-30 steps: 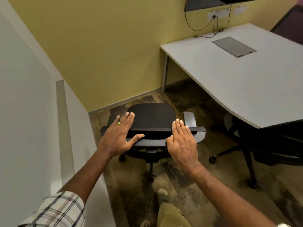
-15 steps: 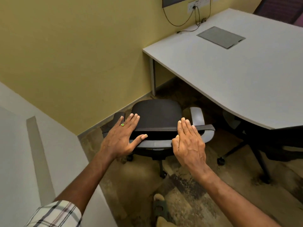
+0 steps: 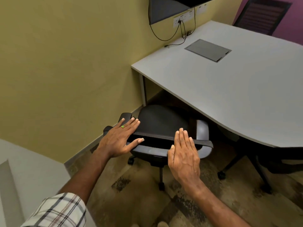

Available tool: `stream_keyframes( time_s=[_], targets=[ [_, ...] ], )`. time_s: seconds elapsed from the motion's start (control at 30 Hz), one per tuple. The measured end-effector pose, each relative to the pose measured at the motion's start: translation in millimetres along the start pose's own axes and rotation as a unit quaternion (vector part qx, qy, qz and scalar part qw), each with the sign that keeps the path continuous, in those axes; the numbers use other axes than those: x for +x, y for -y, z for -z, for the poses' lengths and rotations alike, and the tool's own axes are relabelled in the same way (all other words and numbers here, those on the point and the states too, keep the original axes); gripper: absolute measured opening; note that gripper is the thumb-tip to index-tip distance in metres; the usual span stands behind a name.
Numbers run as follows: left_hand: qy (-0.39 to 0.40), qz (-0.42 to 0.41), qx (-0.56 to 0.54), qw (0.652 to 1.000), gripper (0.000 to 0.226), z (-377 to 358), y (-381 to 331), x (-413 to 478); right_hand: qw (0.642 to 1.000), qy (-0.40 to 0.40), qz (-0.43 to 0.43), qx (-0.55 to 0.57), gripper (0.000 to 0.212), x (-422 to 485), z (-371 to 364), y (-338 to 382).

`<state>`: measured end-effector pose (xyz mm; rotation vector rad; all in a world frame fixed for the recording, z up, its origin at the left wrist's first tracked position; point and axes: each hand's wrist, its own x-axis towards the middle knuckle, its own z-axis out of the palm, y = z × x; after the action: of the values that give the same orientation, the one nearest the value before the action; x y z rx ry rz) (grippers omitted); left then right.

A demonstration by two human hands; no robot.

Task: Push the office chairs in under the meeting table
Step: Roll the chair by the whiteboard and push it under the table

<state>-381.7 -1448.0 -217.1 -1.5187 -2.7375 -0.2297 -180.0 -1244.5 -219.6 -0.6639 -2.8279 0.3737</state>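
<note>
A black office chair (image 3: 157, 122) with grey armrests stands at the near left corner of the grey-white meeting table (image 3: 229, 95). The front of its seat reaches just under the table's curved edge. My left hand (image 3: 119, 138) lies flat on the left end of the backrest top, fingers straight and thumb spread along the back. My right hand (image 3: 183, 153) rests flat on the right part of the backrest top, fingers straight. Neither hand curls around the chair. A second dark chair (image 3: 268, 163) sits tucked under the table at the right, with only its base and seat edge showing.
A yellow wall (image 3: 73, 63) runs close along the chair's left side. A white ledge (image 3: 24, 169) is at the near left. A third chair (image 3: 262, 13) stands at the table's far side. Cables (image 3: 182, 28) hang from wall sockets, and a grey hatch (image 3: 208, 49) is set in the tabletop. The floor is patterned carpet.
The chair has rolled forward and right toward the table, so its seat front now sits under the table edge. Both hands stayed flat on the backrest and moved with it.
</note>
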Motion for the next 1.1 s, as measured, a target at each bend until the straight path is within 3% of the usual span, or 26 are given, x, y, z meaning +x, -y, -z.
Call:
stream_keyframes(
  time_s=[0.43,0.53,0.63,0.87,1.1],
  targets=[
    [0.027,-0.132,-0.024,0.991,0.086,3,103,158,0.992,-0.045,-0.108,-0.043,0.067,116,-25,22],
    [0.024,-0.161,-0.025,0.986,0.089,6,120,195,0.990,-0.024,-0.132,-0.046,0.073,142,-28,14],
    [0.023,-0.179,-0.028,0.983,0.090,5,131,229,0.986,-0.022,-0.147,-0.069,0.066,166,-32,13],
    [0.041,-0.217,-0.022,0.975,0.092,-1,163,324,0.974,-0.098,-0.166,-0.119,0.053,236,-47,6],
    [0.048,-0.239,-0.020,0.970,0.090,-13,177,408,0.973,-0.072,-0.194,-0.103,0.058,301,-51,-16]
  ],
)
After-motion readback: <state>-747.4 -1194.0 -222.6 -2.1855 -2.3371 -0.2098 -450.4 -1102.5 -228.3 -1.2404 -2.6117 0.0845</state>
